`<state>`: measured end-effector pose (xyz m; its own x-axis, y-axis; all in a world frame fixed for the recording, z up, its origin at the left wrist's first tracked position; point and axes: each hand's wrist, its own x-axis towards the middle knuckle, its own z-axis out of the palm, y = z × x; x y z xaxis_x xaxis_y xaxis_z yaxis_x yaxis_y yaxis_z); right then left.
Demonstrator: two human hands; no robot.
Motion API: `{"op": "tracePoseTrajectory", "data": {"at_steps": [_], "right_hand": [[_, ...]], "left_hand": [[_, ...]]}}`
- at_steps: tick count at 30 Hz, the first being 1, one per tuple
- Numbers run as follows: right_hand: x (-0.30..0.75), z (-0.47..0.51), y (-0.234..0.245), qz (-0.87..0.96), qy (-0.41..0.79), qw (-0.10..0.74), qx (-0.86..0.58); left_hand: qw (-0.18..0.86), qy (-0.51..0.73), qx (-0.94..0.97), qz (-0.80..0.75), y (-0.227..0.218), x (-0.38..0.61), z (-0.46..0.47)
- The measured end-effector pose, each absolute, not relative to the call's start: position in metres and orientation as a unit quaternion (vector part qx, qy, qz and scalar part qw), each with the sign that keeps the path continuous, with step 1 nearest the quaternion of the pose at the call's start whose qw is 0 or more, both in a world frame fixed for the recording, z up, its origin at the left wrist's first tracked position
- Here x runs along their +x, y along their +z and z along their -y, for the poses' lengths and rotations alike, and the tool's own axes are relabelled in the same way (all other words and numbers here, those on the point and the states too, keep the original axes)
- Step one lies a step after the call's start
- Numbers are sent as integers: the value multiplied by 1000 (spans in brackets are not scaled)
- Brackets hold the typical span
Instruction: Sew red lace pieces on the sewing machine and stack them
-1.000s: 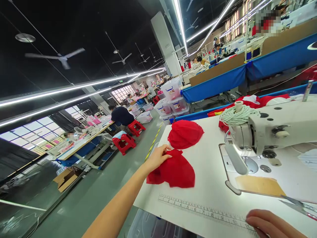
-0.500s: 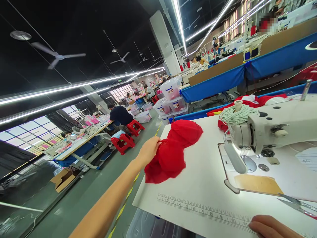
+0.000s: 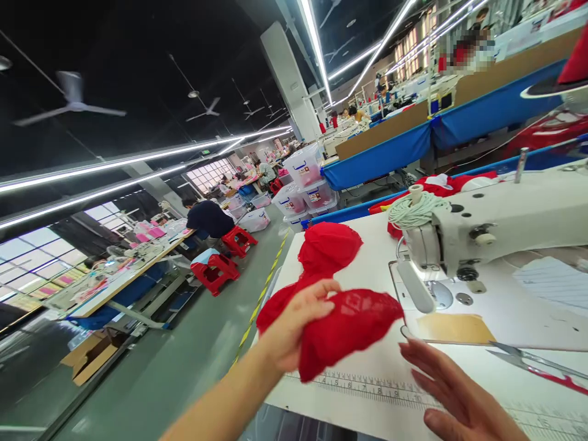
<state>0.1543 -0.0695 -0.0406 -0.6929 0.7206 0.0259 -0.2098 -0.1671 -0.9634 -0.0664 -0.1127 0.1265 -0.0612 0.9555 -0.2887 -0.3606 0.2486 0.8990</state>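
My left hand [image 3: 296, 327] grips a red bra cup [image 3: 351, 327] of thin fabric between thumb and fingers, just above the white table. The cup's pointed end reaches right, towards the sewing machine. Behind it, another red cup piece [image 3: 329, 246] lies on the table, and more red fabric shows beyond my left hand; whether these are joined to the held cup I cannot tell. My right hand [image 3: 459, 395] is open, fingers stretched and apart, just below the cup's tip and not touching it.
On the right stands a white sewing machine [image 3: 505, 211] with pale green cord [image 3: 416, 208] on top. Thread snips or scissors [image 3: 533, 361] lie near its base. A printed ruler [image 3: 367, 387] runs along the table's front. Clear boxes [image 3: 305, 168] are stacked behind; co-workers sit farther off.
My left hand has moved right, lifting a red cup from the pile towards the machine. My right hand has risen from the table's front edge towards the cup. The camera has turned slightly right.
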Motion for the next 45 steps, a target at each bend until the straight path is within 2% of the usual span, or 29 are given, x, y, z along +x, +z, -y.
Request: {"op": "tracePoseTrajectory", "data": {"at_steps": [4, 7, 10, 16, 22, 31, 38, 42, 45], "right_hand": [[143, 66, -14, 355, 865, 298, -190], [152, 56, 4, 313, 866, 313, -232], [170, 44, 11, 399, 822, 317, -253], [186, 22, 25, 608, 714, 209, -279], [187, -2, 23, 722, 541, 267, -339], [181, -5, 12, 754, 454, 301, -367], [209, 11, 10, 711, 345, 418, -449], [221, 46, 5, 739, 443, 350, -368], [221, 58, -14, 779, 331, 369, -384]], "left_hand": [[669, 503, 293, -463, 80, -37, 112], [696, 404, 348, -481, 66, -39, 104], [751, 338, 349, -447, 58, -38, 92], [729, 355, 320, -489, 40, -16, 62], [709, 327, 388, -491, 38, -13, 42], [710, 275, 423, -492, 41, -5, 34], [735, 329, 337, -488, 26, 7, 42], [739, 354, 311, -483, 23, 12, 46], [738, 365, 299, -482, 23, 13, 45]]}}
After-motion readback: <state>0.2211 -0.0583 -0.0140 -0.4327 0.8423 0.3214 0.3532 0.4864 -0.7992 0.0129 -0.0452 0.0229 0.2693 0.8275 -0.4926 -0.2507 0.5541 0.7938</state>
